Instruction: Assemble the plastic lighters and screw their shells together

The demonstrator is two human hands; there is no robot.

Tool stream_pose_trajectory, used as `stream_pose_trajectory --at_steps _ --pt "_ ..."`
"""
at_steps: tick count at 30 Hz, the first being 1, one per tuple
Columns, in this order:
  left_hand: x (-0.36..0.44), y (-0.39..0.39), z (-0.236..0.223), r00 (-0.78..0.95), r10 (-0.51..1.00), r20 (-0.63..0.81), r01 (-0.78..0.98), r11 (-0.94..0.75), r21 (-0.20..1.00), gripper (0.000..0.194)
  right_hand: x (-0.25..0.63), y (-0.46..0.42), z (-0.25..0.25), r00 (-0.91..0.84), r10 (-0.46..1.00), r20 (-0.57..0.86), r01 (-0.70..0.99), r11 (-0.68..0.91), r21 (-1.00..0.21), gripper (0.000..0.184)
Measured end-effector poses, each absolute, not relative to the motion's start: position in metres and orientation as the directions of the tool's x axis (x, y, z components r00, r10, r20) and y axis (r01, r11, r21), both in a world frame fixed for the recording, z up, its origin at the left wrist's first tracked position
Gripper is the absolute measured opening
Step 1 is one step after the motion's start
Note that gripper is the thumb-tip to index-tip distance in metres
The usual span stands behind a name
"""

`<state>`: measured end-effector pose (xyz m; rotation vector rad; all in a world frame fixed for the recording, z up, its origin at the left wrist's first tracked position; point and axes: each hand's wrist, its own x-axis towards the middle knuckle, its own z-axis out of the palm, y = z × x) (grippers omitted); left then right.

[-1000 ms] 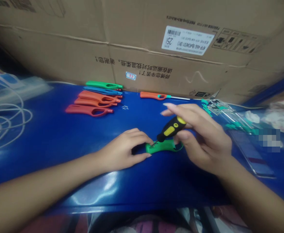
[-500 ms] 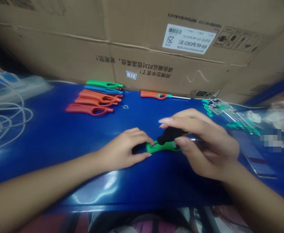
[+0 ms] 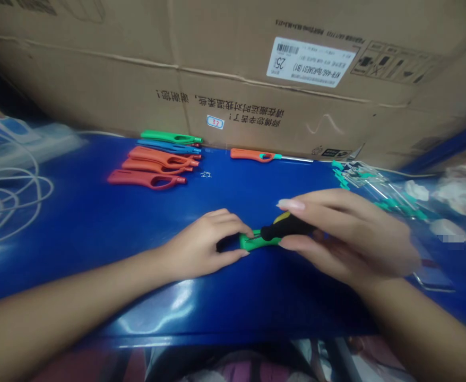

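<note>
On the blue table lies a green lighter (image 3: 251,243), flat, its right part hidden under my right hand. The thumb and fingers of my left hand (image 3: 213,241) pinch its left end. My right hand (image 3: 348,233) is closed around the black and yellow handle of a screwdriver (image 3: 283,227). The screwdriver slants down to the left, and its thin shaft meets the upper face of the lighter near my left fingertips. Whether a screw sits under the tip is too small to see.
Several coloured lighter bodies (image 3: 153,159) lie at the back left, with small screws (image 3: 206,174) beside them. An orange lighter (image 3: 251,155) rests against the cardboard box (image 3: 225,69). Metal and teal parts (image 3: 376,183) and a phone (image 3: 436,278) are to the right; white cable (image 3: 37,185) coils left.
My right hand has shifted right and slightly down, and the screwdriver handle leans lower and shows more of its yellow. My left hand and the green lighter keep their place.
</note>
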<state>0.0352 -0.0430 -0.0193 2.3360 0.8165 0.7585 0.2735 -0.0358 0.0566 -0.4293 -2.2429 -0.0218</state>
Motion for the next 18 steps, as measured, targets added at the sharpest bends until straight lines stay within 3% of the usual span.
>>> stream_pose_trajectory --at_steps 2,6,12,18 --pt "0.0352 -0.0430 -0.0189 0.656 0.681 0.326 0.373 -0.667 0.645 0.021 0.2723 -0.0361 0.0562 -0.600 0.321 0.732 0.301 0.939 -0.165 0.045" --pt "0.0356 -0.0426 -0.0173 0.652 0.683 0.328 0.373 -0.666 0.646 0.021 0.2681 -0.0332 0.0529 -0.535 0.435 0.724 0.204 0.898 -0.389 0.040" --pt "0.0363 -0.0425 -0.0168 0.655 0.688 0.312 0.382 -0.658 0.650 0.019 0.2702 -0.0282 0.0539 -0.497 0.364 0.788 0.325 0.920 -0.220 0.031" --pt "0.0363 -0.0424 -0.0184 0.653 0.682 0.329 0.373 -0.668 0.645 0.019 0.2680 -0.0316 0.0528 -0.549 0.421 0.722 0.183 0.904 -0.388 0.041"
